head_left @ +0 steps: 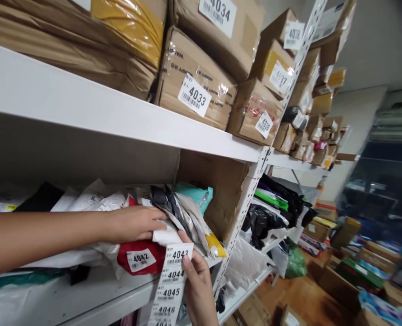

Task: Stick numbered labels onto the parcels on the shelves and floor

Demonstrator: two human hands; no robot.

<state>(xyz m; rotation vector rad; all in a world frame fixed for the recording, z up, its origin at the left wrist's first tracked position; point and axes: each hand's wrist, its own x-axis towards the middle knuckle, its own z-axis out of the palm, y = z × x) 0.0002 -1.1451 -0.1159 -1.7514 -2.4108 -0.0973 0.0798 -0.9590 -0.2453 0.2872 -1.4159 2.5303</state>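
Note:
My right hand [198, 276] pinches a strip of white barcode labels [171, 292] between thumb and fingers. The numbers 4043 to 4046 read down the strip, which hangs past the front of the lower shelf. My left hand [136, 222] reaches in from the left, its fingers stretched over the packets and touching a white packet [169, 234]; its thumb is hidden. Below that hand lies a red packet [141, 258] with a 4042 label. Grey and dark plastic mailers [184, 210] stand just right of my left fingertips, beside a teal packet [197, 194].
Above runs a white shelf beam [119, 122] under labelled cartons [196, 90]. A perforated white upright [245, 203] stands right of the packets, next to a cardboard divider [208, 181]. Further right are another rack with bagged parcels [265, 222] and boxes [343, 276] on the floor.

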